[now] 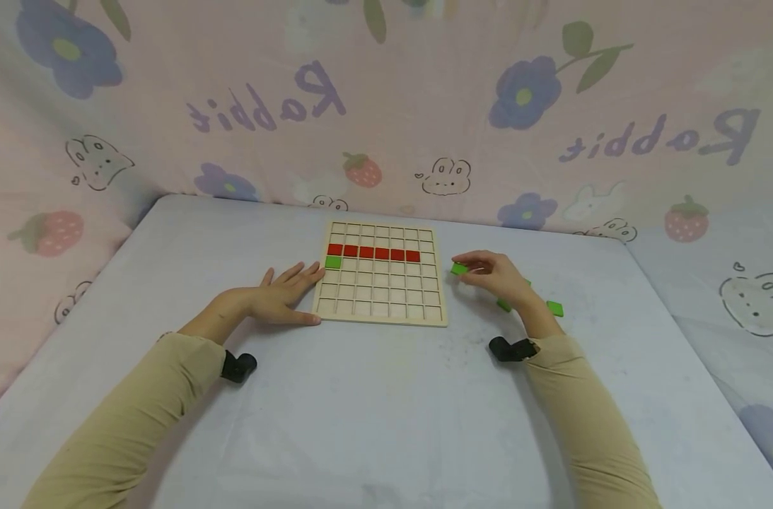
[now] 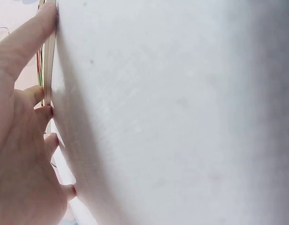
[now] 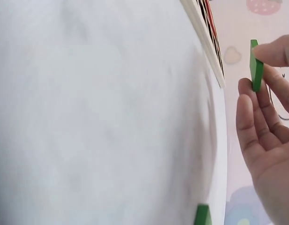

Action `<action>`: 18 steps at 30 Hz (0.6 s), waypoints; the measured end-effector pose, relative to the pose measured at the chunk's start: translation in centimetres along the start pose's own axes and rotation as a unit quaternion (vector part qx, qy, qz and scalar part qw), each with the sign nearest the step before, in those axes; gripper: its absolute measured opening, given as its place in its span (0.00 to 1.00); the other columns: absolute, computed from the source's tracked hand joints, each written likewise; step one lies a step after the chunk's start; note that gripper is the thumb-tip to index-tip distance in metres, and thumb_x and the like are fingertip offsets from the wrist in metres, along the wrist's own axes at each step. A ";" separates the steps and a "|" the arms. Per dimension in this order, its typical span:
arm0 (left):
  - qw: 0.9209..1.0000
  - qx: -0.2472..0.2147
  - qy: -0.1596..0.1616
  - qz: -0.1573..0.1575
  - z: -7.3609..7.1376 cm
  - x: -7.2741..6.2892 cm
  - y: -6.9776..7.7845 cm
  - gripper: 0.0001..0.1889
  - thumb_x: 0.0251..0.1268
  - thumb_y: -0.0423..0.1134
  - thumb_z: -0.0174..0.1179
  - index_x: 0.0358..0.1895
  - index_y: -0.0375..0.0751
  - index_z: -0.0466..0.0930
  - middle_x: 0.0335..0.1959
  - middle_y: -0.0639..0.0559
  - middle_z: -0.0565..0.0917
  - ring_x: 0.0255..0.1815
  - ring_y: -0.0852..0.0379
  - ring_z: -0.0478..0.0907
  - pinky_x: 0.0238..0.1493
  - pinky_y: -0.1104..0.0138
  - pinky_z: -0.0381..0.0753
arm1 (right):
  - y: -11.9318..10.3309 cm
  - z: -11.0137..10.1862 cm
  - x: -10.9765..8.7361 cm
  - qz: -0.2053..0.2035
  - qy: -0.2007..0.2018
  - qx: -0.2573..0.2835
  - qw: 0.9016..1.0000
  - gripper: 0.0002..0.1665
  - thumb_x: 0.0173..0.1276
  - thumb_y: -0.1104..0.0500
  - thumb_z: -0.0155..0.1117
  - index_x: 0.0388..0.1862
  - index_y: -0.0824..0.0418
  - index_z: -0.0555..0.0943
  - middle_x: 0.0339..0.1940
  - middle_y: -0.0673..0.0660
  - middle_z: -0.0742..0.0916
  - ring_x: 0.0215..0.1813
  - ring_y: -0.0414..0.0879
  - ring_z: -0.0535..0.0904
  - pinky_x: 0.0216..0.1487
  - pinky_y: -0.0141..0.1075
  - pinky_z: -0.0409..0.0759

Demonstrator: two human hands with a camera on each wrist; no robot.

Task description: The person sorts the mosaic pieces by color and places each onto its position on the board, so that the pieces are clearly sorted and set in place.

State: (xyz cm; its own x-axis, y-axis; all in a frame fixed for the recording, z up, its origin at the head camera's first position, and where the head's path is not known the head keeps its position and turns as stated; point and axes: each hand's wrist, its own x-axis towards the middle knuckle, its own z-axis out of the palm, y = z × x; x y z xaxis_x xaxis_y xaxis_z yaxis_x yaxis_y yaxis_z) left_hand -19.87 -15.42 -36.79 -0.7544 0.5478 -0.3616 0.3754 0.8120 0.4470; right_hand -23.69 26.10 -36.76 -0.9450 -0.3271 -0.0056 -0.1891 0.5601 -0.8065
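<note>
A wooden grid board [image 1: 380,307] lies on the white table, holding a row of several red square tiles [image 1: 366,252]. Just below that row, at its left end, sits one green tile [image 1: 333,262]. My left hand [image 1: 281,297] rests with spread fingers against the board's left edge, the thumb near its lower left corner. To the right of the board, my right hand [image 1: 491,274] pinches a green square tile [image 3: 256,65] between thumb and fingers, raised off the table in the right wrist view.
Loose green tiles lie on the table to the right, one [image 1: 554,308] beyond the right forearm and another [image 1: 503,305] beside the wrist, partly hidden. Behind the table hangs a printed curtain [image 1: 399,106]. Black wrist cameras [image 1: 512,349] sit on both wrists.
</note>
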 end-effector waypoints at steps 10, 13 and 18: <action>1.000 0.004 -0.002 0.007 -0.1 -0.1 -0.1 0.49 0.66 0.60 0.54 0.78 0.45 0.34 0.79 0.44 0.34 0.78 0.41 0.26 0.67 0.35 0.22 | -0.9 1.0 1.0 -0.004 -0.007 0.001 1.000 0.23 0.64 0.62 0.65 0.59 0.63 0.78 0.57 0.62 0.82 0.56 0.52 0.77 0.53 0.36 0.77; 1.000 0.006 -0.003 0.006 -0.1 -0.1 -0.1 0.49 0.66 0.61 0.54 0.78 0.46 0.34 0.79 0.44 0.34 0.78 0.41 0.26 0.68 0.35 0.22 | -1.6 1.3 1.1 0.000 -0.011 0.003 1.000 0.23 0.64 0.64 0.64 0.59 0.65 0.77 0.57 0.63 0.81 0.57 0.55 0.77 0.55 0.39 0.76; 1.000 0.002 -0.002 0.002 0.2 0.2 -0.5 0.49 0.65 0.62 0.54 0.78 0.48 0.34 0.80 0.47 0.34 0.78 0.43 0.25 0.68 0.36 0.21 | -2.0 1.8 1.6 0.001 -0.016 0.006 1.000 0.24 0.64 0.65 0.64 0.60 0.67 0.77 0.58 0.66 0.80 0.58 0.56 0.76 0.57 0.40 0.74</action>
State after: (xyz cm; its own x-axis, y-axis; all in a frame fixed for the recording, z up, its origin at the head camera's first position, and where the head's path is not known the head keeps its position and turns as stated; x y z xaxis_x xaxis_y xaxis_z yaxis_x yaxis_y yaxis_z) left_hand -20.14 -15.70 -37.24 -0.7501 0.5525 -0.3633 0.3814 0.8103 0.4449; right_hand -24.31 23.05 -36.19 -0.9364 -0.3500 -0.0252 -0.1845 0.5521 -0.8131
